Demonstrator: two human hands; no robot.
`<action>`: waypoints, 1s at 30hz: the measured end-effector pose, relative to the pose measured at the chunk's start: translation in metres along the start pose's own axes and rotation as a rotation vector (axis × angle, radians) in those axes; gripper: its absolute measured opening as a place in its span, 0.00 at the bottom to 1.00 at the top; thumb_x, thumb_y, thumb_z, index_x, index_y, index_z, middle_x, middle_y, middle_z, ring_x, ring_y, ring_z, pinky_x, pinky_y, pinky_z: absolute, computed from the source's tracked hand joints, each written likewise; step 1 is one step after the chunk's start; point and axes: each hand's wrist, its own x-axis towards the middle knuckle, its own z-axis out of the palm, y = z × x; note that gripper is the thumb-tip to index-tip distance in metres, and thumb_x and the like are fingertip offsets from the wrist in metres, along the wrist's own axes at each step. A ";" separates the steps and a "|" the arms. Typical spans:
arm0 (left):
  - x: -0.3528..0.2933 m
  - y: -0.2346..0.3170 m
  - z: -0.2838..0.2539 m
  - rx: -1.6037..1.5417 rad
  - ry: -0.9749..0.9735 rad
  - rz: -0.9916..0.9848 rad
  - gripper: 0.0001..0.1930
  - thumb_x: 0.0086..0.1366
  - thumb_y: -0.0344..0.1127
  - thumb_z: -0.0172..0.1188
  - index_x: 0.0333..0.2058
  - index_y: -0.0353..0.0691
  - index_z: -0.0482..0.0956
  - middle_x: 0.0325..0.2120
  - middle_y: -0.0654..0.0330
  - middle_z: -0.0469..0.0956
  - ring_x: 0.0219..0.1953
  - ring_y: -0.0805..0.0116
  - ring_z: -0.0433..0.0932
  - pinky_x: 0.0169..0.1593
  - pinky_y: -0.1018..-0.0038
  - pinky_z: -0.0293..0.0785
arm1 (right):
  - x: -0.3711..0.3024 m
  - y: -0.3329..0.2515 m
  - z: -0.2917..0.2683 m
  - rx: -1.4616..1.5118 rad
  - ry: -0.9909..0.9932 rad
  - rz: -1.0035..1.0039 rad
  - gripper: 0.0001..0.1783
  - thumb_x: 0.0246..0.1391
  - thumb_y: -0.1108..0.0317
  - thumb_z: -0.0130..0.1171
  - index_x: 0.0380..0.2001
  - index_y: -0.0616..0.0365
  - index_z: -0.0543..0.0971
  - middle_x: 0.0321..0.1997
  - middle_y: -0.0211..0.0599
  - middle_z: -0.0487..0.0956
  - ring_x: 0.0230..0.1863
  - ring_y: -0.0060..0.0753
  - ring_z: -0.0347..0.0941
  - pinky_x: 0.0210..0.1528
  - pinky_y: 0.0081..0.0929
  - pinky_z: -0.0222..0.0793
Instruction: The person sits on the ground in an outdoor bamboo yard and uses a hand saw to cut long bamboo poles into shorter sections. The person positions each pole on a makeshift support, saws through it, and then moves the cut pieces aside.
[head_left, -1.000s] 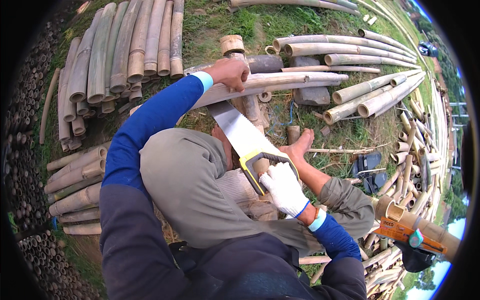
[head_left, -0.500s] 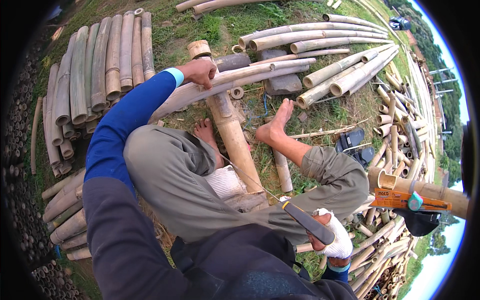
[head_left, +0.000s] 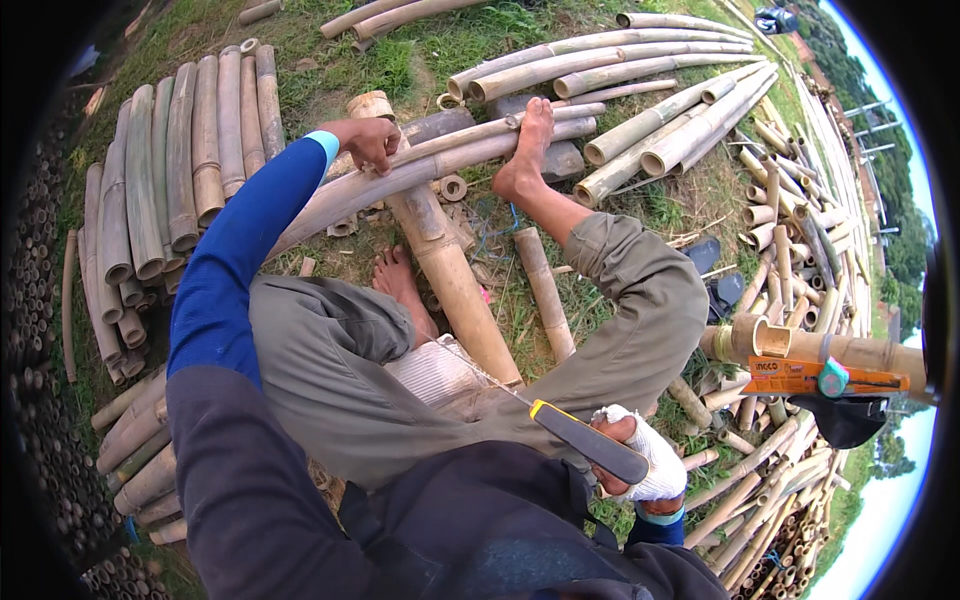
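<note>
My left hand [head_left: 372, 145], in a blue sleeve, curls closed on the upper edge of a long bamboo pole [head_left: 440, 160]. This pole lies across a thick bamboo post [head_left: 440, 265] slanting between my legs. My bare right foot [head_left: 527, 150] rests against the pole's right part. Down at the right, my right hand [head_left: 620, 455], wrapped in white cloth, is closed around the dark grey and yellow handle of a long thin-bladed tool [head_left: 585, 440]. Its narrow blade points up and left, over a pale ribbed cloth bundle [head_left: 435, 370]; the exact kind cannot be made out.
Cut bamboo poles [head_left: 180, 150] are stacked at the left, and more poles [head_left: 620, 60] fan out at the back. A loose bamboo piece [head_left: 545, 295] lies beside the post. An orange flat holder [head_left: 800, 377] hangs on a horizontal bamboo [head_left: 850, 350] at the right; black sandals [head_left: 725, 295] sit nearby.
My right foot has lifted from the grass and moved up onto the bamboo pole. My left hand stays on the pole, and the tool in my right hand has shifted slightly left.
</note>
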 end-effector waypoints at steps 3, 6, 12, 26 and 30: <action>0.003 0.006 -0.002 0.008 0.011 0.014 0.20 0.58 0.31 0.81 0.41 0.35 0.76 0.36 0.56 0.81 0.35 0.64 0.84 0.34 0.65 0.86 | -0.001 0.011 -0.009 0.059 0.068 0.035 0.18 0.58 0.62 0.73 0.46 0.57 0.79 0.36 0.24 0.76 0.35 0.20 0.72 0.35 0.22 0.69; 0.005 0.003 -0.001 0.029 0.002 0.013 0.21 0.58 0.32 0.81 0.41 0.34 0.76 0.37 0.55 0.82 0.35 0.63 0.84 0.34 0.65 0.86 | 0.020 0.002 -0.010 -0.380 -0.135 -0.200 0.20 0.55 0.62 0.74 0.47 0.57 0.81 0.37 0.25 0.77 0.36 0.21 0.73 0.36 0.25 0.69; 0.013 -0.003 0.002 0.173 0.016 -0.011 0.27 0.55 0.32 0.81 0.51 0.37 0.77 0.44 0.52 0.84 0.41 0.57 0.87 0.40 0.61 0.87 | 0.056 -0.012 0.023 -0.548 -0.253 -0.519 0.18 0.56 0.63 0.74 0.45 0.56 0.80 0.37 0.29 0.78 0.34 0.21 0.74 0.34 0.24 0.68; 0.029 0.015 -0.003 0.382 -0.035 -0.018 0.35 0.53 0.36 0.83 0.59 0.41 0.75 0.48 0.50 0.83 0.48 0.49 0.83 0.48 0.52 0.79 | 0.141 0.037 0.066 0.216 0.277 -0.032 0.08 0.73 0.60 0.63 0.37 0.46 0.75 0.35 0.18 0.73 0.38 0.19 0.73 0.42 0.20 0.73; 0.024 0.028 -0.003 0.412 -0.013 0.027 0.29 0.52 0.36 0.83 0.48 0.40 0.75 0.40 0.53 0.84 0.42 0.54 0.85 0.43 0.53 0.79 | 0.165 0.034 0.076 0.033 0.198 -0.261 0.10 0.79 0.54 0.54 0.41 0.43 0.75 0.32 0.19 0.72 0.37 0.18 0.72 0.44 0.20 0.74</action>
